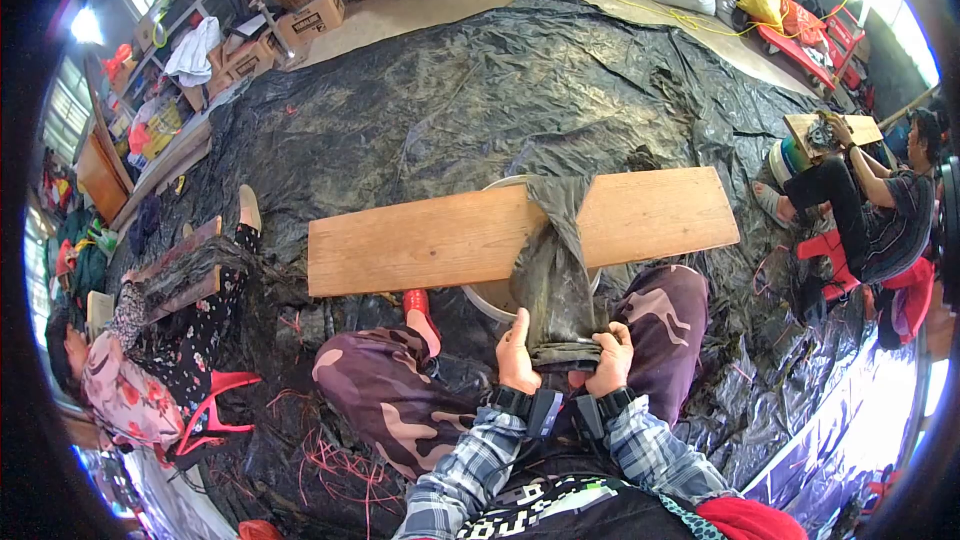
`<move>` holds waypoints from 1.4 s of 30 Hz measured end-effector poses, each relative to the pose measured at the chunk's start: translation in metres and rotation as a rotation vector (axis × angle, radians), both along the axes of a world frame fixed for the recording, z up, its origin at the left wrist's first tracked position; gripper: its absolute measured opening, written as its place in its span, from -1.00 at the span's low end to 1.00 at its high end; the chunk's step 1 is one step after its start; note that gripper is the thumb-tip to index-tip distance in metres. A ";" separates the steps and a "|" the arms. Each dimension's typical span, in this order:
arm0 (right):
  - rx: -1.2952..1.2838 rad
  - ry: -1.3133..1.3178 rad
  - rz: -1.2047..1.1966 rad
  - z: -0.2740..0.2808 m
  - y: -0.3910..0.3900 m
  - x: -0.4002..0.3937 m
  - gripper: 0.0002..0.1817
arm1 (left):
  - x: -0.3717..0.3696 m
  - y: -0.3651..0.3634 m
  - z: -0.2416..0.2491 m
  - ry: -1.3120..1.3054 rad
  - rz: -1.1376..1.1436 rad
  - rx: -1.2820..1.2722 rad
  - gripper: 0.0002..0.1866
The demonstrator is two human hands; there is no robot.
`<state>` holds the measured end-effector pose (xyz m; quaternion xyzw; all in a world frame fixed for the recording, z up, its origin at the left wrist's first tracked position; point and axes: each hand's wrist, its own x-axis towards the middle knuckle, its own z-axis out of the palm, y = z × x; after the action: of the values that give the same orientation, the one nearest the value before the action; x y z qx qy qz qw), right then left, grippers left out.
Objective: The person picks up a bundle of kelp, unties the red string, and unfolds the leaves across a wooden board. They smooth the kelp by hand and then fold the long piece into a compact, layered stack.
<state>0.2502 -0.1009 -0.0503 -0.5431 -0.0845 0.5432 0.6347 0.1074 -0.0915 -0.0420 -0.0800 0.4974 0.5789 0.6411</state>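
Your left hand (517,352) and right hand (610,358): fingers clenched on near end of dark wet sheet (555,280). Sheet runs toward 12 o'clock, draped over wooden plank (420,240) above basin (488,297).

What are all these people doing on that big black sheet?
A person sits with a wooden plank laid across a pale basin. A dark, wet-looking strip of material hangs over the plank, and the left hand and right hand grip its near end together. Two other people sit nearby on the black tarp, one at the left and one at the right, each bent over a plank of their own with dark material on it.
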 end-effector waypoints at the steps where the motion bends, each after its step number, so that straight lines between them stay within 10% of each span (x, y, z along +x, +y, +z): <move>1: -0.035 0.024 -0.017 0.006 0.001 0.001 -0.72 | 0.000 -0.001 -0.005 0.021 -0.095 0.000 -0.67; 10: -0.083 0.450 0.129 0.016 0.008 0.001 -0.67 | 0.004 -0.009 0.010 0.189 0.075 0.130 -0.71; 22: -0.112 0.083 0.093 0.018 0.004 -0.001 -0.93 | 0.002 -0.012 -0.011 0.200 0.146 0.086 -0.88; 30: -0.080 0.109 0.084 -0.011 0.000 0.011 -0.66 | -0.001 -0.014 -0.024 -0.095 0.104 -0.139 -0.85; 33: -0.039 0.252 0.134 0.008 0.002 0.007 -0.57 | 0.001 -0.017 0.013 0.323 -0.120 0.197 -0.79; 35: -0.036 0.329 0.146 0.026 0.003 0.005 -0.55 | -0.005 -0.006 0.007 -0.276 -0.083 -0.027 -0.60; 42: -0.109 0.562 0.230 0.043 0.015 0.003 -0.61 | -0.007 0.000 0.037 -0.538 -0.283 0.026 -0.51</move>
<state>0.2527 -0.0862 -0.0068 -0.3915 0.0626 0.7442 0.5376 0.1001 -0.0918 -0.0047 -0.1523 0.3086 0.4479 0.8252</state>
